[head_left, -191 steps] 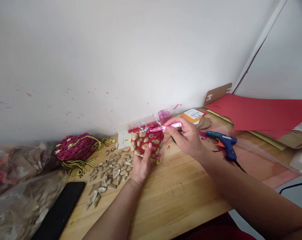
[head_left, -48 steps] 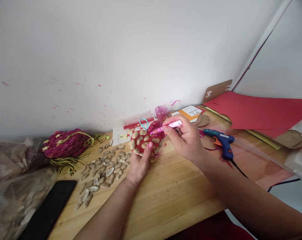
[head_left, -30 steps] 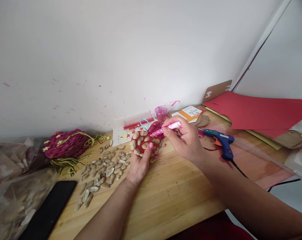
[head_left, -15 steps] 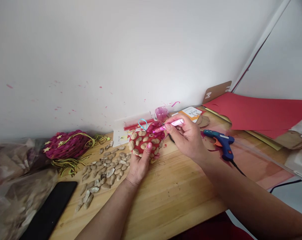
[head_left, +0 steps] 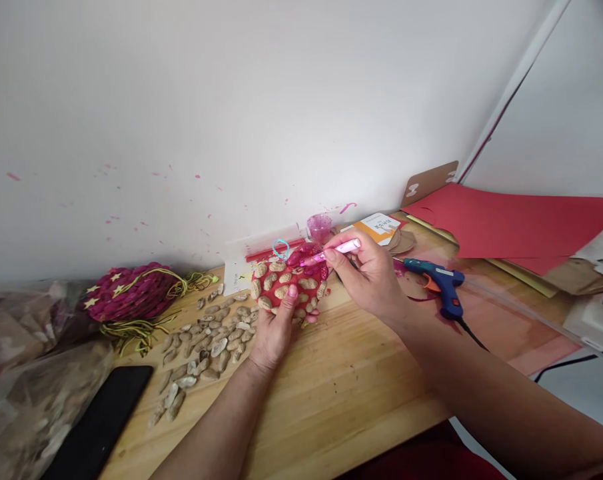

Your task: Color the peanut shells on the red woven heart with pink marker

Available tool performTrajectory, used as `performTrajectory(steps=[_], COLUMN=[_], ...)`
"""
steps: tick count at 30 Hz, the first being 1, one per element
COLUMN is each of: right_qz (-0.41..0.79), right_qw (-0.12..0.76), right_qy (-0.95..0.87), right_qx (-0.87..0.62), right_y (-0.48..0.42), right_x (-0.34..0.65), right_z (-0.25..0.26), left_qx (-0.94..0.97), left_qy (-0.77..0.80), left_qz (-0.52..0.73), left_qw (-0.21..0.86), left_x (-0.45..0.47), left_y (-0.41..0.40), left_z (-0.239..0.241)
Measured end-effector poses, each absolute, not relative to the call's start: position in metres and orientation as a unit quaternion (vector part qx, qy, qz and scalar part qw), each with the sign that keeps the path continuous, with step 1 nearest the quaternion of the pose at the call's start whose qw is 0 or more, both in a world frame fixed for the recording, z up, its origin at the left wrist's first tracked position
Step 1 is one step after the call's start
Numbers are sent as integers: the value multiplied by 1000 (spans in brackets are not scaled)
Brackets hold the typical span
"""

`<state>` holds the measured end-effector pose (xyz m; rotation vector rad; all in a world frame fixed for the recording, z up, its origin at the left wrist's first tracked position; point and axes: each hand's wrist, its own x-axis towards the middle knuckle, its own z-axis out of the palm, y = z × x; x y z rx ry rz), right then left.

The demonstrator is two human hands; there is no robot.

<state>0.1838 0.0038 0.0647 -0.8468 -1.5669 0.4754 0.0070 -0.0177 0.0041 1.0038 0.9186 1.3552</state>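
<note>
My left hand [head_left: 275, 330] pinches the rounded red piece studded with tan peanut shells [head_left: 282, 280] above the table [head_left: 341, 393], thumb across its front, the fingers mostly hidden behind. Pressing too hard there could, I judge, pop a shell loose. My right hand [head_left: 368, 277] pinches a slim white pen-shaped tool with a pink-smeared front end [head_left: 348, 246], its tip at the glossy magenta shells; whether it touches, I can't tell. A slip could streak pink over bare red or plain shells, and the pale blue cord loop [head_left: 280, 249] lies near enough to catch some too. Lifting my knuckles carelessly could tip the clear pink-stained cup [head_left: 320, 228] just behind them. Swinging my forearm outward could bump the blue glue gun [head_left: 438, 275].
</note>
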Motion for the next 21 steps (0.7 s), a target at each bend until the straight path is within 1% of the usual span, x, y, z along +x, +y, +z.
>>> performTrajectory(steps=[4,11,21], right_qz=[207,212,206], right_qw=[601,618,621], right_qy=[-674,-674,-671], right_qx=[-377,-344,-348], right_y=[3,4,4], right_x=[185,184,183], right_z=[65,63,63], left_qx=[410,390,383], left_qy=[387,382,373], left_qz=[578,584,586], left_qw=[590,600,609], left_x=[6,6,5], left_y=[-17,-15,-16], left_z=[3,5,6])
